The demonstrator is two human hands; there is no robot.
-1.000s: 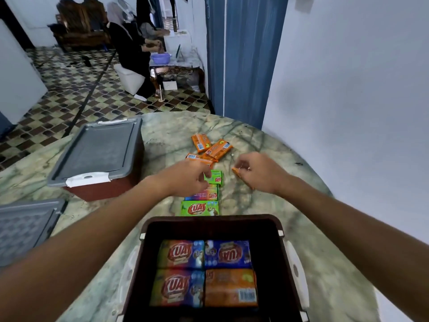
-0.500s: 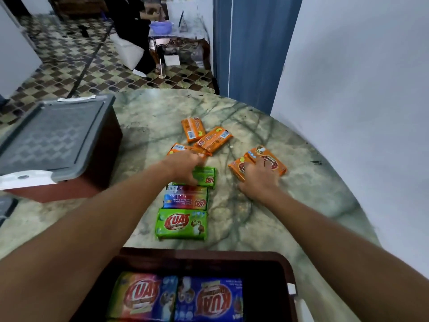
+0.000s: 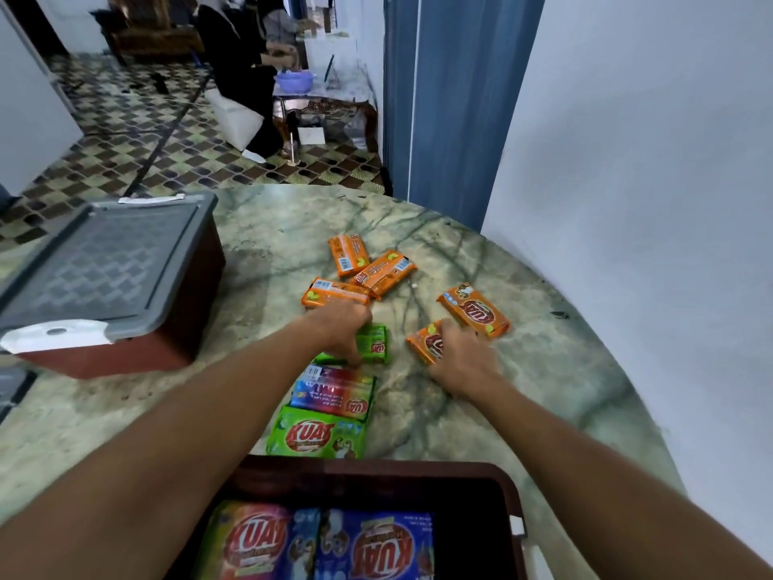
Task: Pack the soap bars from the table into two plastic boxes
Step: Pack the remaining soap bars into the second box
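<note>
Two hands out over the marble table (image 3: 543, 370), both down on soap bars. Left hand (image 3: 341, 328) palm-down on far green bar (image 3: 374, 345), fingers curled round its near-left edge, seemingly gripping; full wrap not visible. Right hand (image 3: 462, 360) palm-down on near orange bar (image 3: 426, 343), fingers bent over its right half; whether pinching or only pressing, cannot tell. That bar's long axis running near-left to far-right, same slant as second orange bar (image 3: 474, 311) just beyond it, far-right of the right hand. Green bar's long axis roughly left to right, lying directly under the left hand.

Nearer than the left hand, in line toward the body: rainbow bar (image 3: 334, 391), then near green bar (image 3: 318, 437), edges touching or overlapping. Farther than the left hand: three orange bars (image 3: 359, 270) in a loose cluster, the nearest just beyond the knuckles, closer to the left hand than the right.

Open brown box (image 3: 472, 475) at near edge, straight back from both hands, so each held bar likely needs a pull toward the body. Inside, at least two wrapped bars flat side by side: red-and-yellow bar (image 3: 251, 542) on the left, blue bar (image 3: 376, 546) on the right; right part of the box floor dark, apparently room left. Second box (image 3: 138, 341) far left, grey lid (image 3: 100, 265) on, contents hidden. Grey corner at far-left frame edge, probably the open box's lid.
</note>
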